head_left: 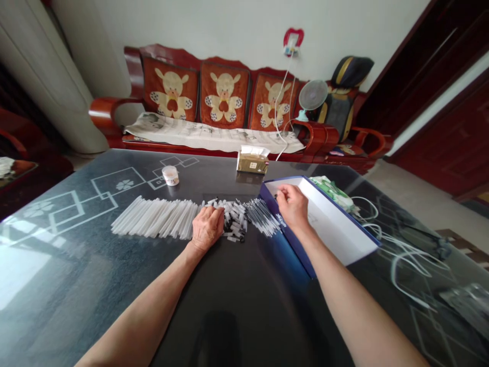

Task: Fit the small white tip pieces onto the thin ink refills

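My left hand (207, 228) rests knuckles-up on the dark glass table (237, 306), fingers curled over a heap of small pen caps (234, 220). A long row of clear pen barrels (155, 218) lies to its left. Thin pen refills (263, 215) lie fanned between the caps and a blue-edged white box (336, 229). My right hand (292, 206) is over the near end of that box, fingers pinched together on something small that I cannot make out.
A small round tub (170, 175) and a tissue box (252, 160) stand farther back on the table. White cables (385, 239) and a green packet (332, 191) lie right of the box. A red wooden sofa (214, 102) and a small fan (312, 97) are behind.
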The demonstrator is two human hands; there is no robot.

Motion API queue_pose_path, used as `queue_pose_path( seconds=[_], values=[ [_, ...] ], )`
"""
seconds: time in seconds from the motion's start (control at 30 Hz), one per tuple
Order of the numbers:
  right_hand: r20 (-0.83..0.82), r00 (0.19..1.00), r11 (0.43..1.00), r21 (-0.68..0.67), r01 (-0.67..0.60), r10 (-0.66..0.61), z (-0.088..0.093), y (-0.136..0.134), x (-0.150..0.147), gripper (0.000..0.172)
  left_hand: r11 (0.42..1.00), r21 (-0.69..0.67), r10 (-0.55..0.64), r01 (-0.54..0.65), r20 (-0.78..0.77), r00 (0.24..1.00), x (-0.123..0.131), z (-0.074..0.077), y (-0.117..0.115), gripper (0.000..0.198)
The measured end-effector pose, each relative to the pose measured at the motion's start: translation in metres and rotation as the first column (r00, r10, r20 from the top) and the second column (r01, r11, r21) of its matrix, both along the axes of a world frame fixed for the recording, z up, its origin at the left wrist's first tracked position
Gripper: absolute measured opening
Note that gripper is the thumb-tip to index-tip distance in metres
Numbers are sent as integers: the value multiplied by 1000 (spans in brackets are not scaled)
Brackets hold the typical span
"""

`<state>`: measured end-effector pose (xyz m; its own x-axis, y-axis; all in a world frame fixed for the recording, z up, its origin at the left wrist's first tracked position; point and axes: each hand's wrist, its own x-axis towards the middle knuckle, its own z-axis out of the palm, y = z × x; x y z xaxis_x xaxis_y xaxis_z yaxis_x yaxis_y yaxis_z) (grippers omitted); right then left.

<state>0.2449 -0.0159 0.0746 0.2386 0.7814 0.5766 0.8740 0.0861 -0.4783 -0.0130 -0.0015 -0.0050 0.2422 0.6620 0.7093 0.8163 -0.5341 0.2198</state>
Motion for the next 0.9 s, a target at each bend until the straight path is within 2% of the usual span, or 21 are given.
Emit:
queue_pose_path(
  seconds=[0.03, 0.07, 0.1, 0.17, 0.33, 0.63, 0.8, 0.9],
  values=[
    [62, 998, 987, -160, 26, -16, 2, 9, 15, 21, 1000, 0, -1, 1, 1, 1000, 0, 0, 0, 24],
    [111, 994, 937, -345, 60, -23, 2, 16, 29, 19, 1000, -4, -2, 2, 3, 1000, 0, -1, 0, 24],
    [133, 991, 861, -502, 82, -16, -2, 23, 40, 17, 1000, -10, -3, 3, 7, 1000, 0, -1, 0, 25],
    [139, 990, 775, -625, 96, -10, -13, 30, 53, 11, 1000, -23, -10, 11, 16, 1000, -1, -3, 1, 26],
    [121, 989, 724, -674, 146, -87, -34, 36, 58, 26, 1000, -12, -7, 7, 8, 1000, -1, -4, 1, 25],
    [126, 975, 707, -672, 222, -185, -35, 44, 62, 28, 1000, 4, -20, 20, -11, 1000, -2, -4, 2, 23],
    [115, 955, 694, -664, 278, -273, -36, 49, 56, 41, 1000, -3, -17, 17, 1, 1000, -1, -5, 2, 23],
    [98, 954, 711, -645, 279, -285, -39, 50, 53, 40, 1000, -4, -26, 26, 16, 1000, 0, -5, 2, 23]
  ],
)
